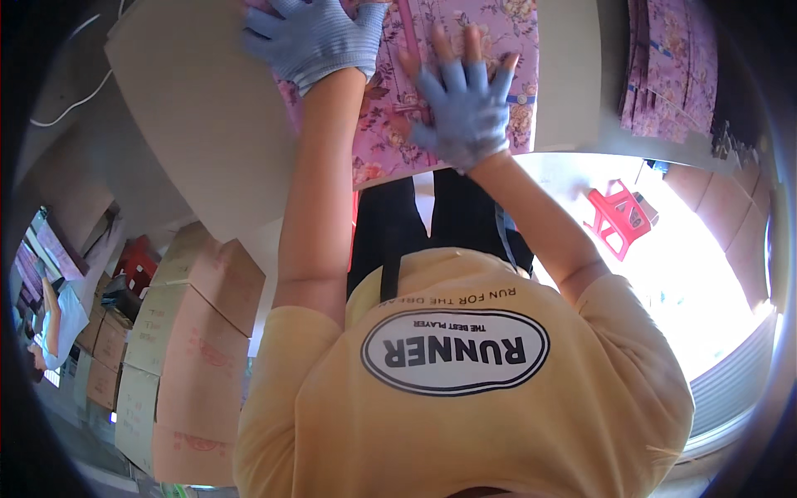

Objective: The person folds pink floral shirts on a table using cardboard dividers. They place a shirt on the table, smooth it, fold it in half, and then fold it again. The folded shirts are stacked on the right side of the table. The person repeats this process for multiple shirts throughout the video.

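Observation:
My left hand, in a blue-grey knit glove, lies with fingers spread on the upper left of a flat pink-purple piece printed with flowers. The top of this hand is cut off by the upper edge of the picture. On the right half of the same piece, my right hand rests palm down with its fingers apart; its glove leaves the fingertips bare. Neither hand grips anything. A darker pink strip runs down the piece between my hands, and a blue band with a small round mark shows at its right edge.
The piece lies on a greyish-tan work table. To the right is a stack of similar floral pieces. A red plastic stool stands beyond the table's near edge. Cardboard boxes are piled at left, with another person farther off.

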